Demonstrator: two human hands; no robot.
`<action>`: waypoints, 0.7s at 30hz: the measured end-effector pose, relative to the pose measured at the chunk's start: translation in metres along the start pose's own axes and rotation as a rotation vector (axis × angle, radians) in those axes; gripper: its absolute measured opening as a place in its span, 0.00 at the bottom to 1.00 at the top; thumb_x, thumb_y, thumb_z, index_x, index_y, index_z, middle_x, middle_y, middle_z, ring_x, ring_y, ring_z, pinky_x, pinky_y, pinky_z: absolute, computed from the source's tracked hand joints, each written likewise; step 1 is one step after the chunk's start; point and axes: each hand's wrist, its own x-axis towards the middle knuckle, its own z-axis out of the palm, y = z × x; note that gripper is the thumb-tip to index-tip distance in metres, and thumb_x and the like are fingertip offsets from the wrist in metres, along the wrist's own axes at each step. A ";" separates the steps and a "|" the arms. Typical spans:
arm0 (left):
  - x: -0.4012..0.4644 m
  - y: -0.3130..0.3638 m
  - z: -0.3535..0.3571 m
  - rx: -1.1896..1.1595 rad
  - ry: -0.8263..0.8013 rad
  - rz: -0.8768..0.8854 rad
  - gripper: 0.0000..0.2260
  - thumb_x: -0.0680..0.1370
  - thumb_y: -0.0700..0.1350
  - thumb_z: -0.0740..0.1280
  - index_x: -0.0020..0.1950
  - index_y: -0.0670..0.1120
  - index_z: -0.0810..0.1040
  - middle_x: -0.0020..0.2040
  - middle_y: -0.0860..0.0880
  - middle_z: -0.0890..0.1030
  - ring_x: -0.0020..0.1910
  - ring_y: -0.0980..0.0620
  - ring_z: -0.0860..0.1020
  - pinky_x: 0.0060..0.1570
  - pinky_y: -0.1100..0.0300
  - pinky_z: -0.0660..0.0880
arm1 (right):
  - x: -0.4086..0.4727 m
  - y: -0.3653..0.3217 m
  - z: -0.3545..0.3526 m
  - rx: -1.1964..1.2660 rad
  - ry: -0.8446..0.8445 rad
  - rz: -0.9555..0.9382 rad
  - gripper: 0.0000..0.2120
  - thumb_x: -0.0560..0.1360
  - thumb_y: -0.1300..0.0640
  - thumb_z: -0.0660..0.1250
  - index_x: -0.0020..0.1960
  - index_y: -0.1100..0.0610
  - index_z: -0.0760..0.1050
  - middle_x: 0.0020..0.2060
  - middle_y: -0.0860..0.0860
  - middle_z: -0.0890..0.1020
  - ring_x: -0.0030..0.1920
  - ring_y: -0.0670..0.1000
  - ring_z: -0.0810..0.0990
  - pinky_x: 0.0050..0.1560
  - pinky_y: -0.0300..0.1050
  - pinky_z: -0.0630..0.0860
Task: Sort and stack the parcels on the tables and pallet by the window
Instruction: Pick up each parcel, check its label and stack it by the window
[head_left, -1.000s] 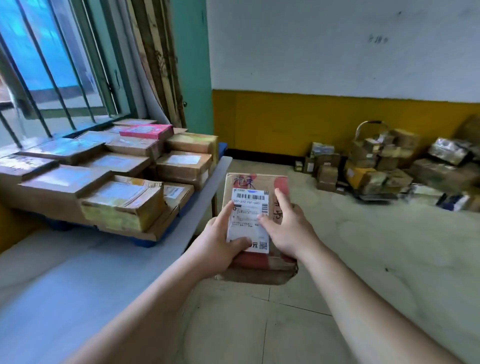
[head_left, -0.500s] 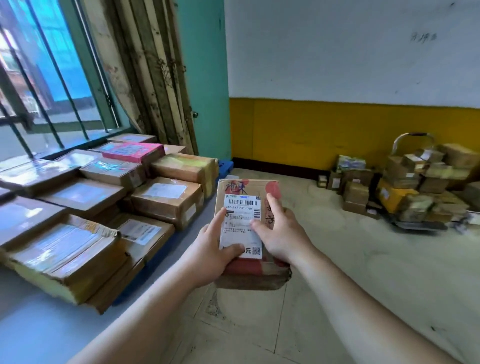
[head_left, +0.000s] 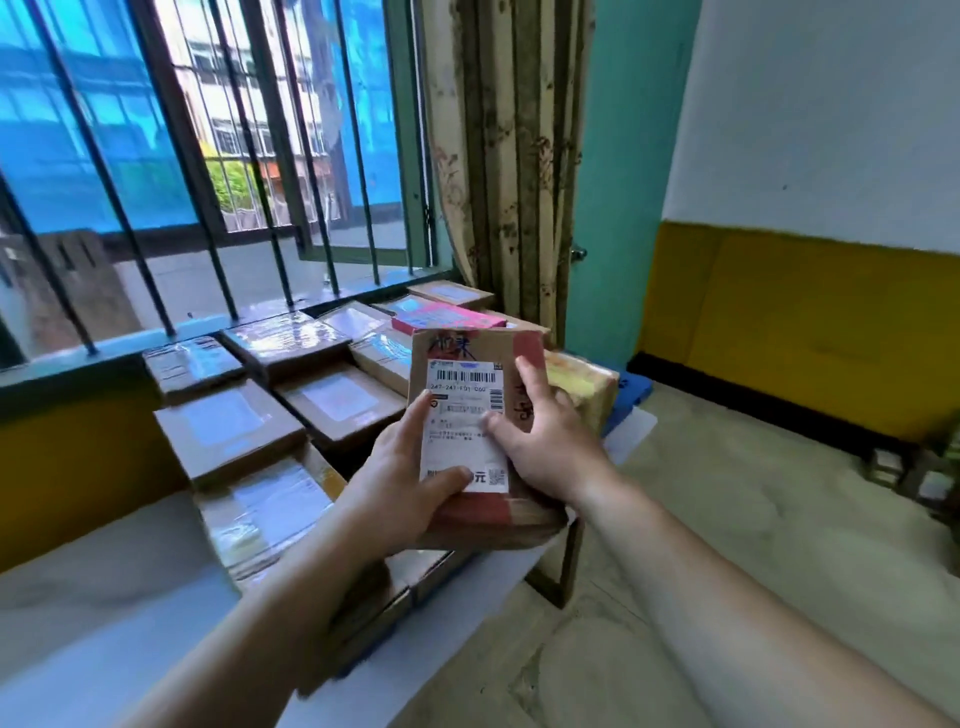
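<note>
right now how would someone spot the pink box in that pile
Look at the barred window, then the brown parcels stacked below its sill. The pink box lies on top near the curtain, just behind the held parcel: the only bright pink one.

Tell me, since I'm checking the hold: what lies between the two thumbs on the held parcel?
In the head view, the white shipping label spans between the left hand and right hand on the parcel.

Brown parcel, white barcoded label; pink box; yellow wall band
</note>
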 end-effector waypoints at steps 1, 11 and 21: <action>0.009 -0.005 -0.005 -0.019 0.009 -0.017 0.40 0.71 0.53 0.73 0.74 0.67 0.51 0.70 0.53 0.68 0.66 0.53 0.71 0.65 0.50 0.71 | 0.014 -0.004 0.005 0.008 -0.015 -0.013 0.37 0.77 0.36 0.62 0.79 0.37 0.45 0.70 0.56 0.65 0.71 0.58 0.66 0.71 0.53 0.65; 0.048 -0.046 -0.020 -0.163 0.153 -0.147 0.40 0.60 0.64 0.70 0.66 0.78 0.52 0.71 0.55 0.68 0.68 0.56 0.70 0.68 0.50 0.69 | 0.112 -0.017 0.054 0.013 -0.195 -0.177 0.37 0.76 0.38 0.64 0.79 0.39 0.50 0.72 0.53 0.66 0.68 0.54 0.70 0.69 0.50 0.68; 0.049 -0.037 -0.007 -0.084 0.364 -0.332 0.40 0.73 0.51 0.72 0.76 0.63 0.51 0.71 0.53 0.66 0.66 0.55 0.70 0.69 0.53 0.68 | 0.158 -0.014 0.068 0.066 -0.414 -0.339 0.36 0.77 0.40 0.65 0.79 0.41 0.51 0.74 0.53 0.64 0.71 0.54 0.68 0.70 0.49 0.65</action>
